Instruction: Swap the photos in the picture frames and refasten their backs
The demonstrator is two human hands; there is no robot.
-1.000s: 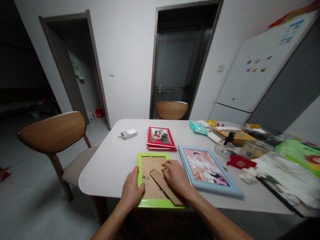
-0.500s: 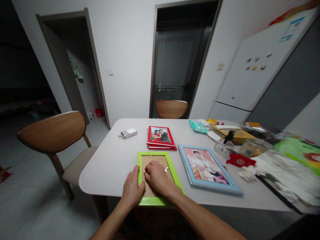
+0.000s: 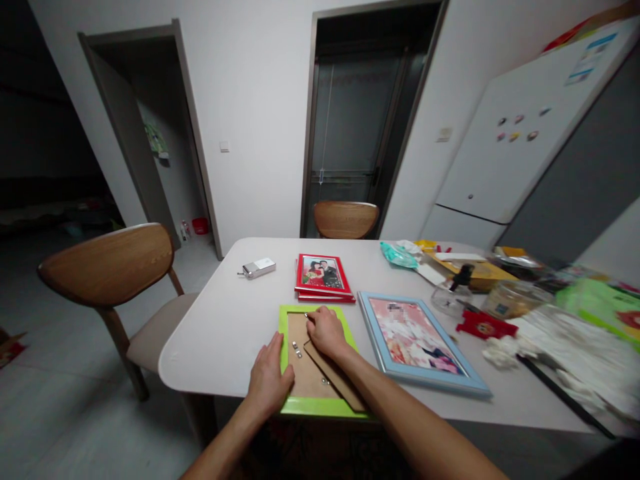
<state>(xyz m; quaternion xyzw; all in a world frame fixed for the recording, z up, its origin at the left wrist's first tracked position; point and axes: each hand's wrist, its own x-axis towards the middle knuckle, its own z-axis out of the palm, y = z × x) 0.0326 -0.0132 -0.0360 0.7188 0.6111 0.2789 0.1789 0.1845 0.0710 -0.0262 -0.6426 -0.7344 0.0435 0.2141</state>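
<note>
A green picture frame (image 3: 320, 405) lies face down near the table's front edge, its brown backing board (image 3: 306, 377) and cardboard stand (image 3: 336, 377) showing. My left hand (image 3: 270, 380) rests flat on the frame's left edge with its fingers together. My right hand (image 3: 326, 331) is at the frame's top edge, fingertips pressed on a small metal clip there. Another clip (image 3: 297, 346) shows on the left side of the backing.
A blue frame (image 3: 425, 347) with a photo lies right of the green one. Red frames (image 3: 323, 277) are stacked behind it. A small silver device (image 3: 259, 268) sits at the back left. Clutter covers the table's right side. Wooden chairs (image 3: 113, 263) stand left and far.
My right hand has moved from the frame's left clip up to the top edge, uncovering the cardboard stand. My left hand has stayed on the frame's left edge.
</note>
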